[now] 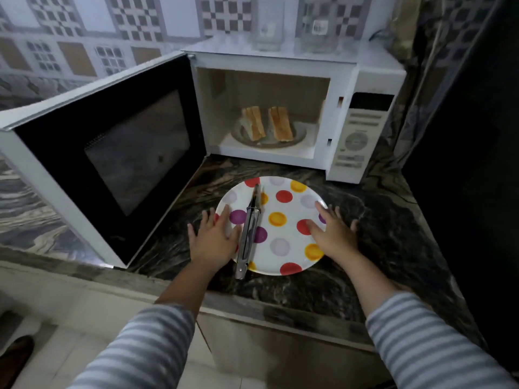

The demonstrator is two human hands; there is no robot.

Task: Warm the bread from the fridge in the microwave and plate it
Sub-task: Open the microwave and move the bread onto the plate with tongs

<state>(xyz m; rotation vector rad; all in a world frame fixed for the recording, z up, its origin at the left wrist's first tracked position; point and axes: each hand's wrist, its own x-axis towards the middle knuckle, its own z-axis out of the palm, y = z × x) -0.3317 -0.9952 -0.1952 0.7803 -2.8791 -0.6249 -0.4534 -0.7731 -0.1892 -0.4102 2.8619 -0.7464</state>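
A home kitchen — white microwave [280,108] on a dark marble counter [379,234], patterned wall tiles [84,46] behind.

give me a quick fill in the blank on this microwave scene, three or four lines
1. The microwave door is ____.
2. The bread sits inside the ____.
3. The tongs lie on the dotted ____.
4. The left hand and right hand both touch the ____.

Missing words: open; microwave; plate; plate

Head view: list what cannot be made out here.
- Microwave control panel: labels too small and blurred to read.
- Two jars on the microwave: blurred, tops cut off by the upper edge.
- Plate rim: partly covered by left hand, right hand and tongs.
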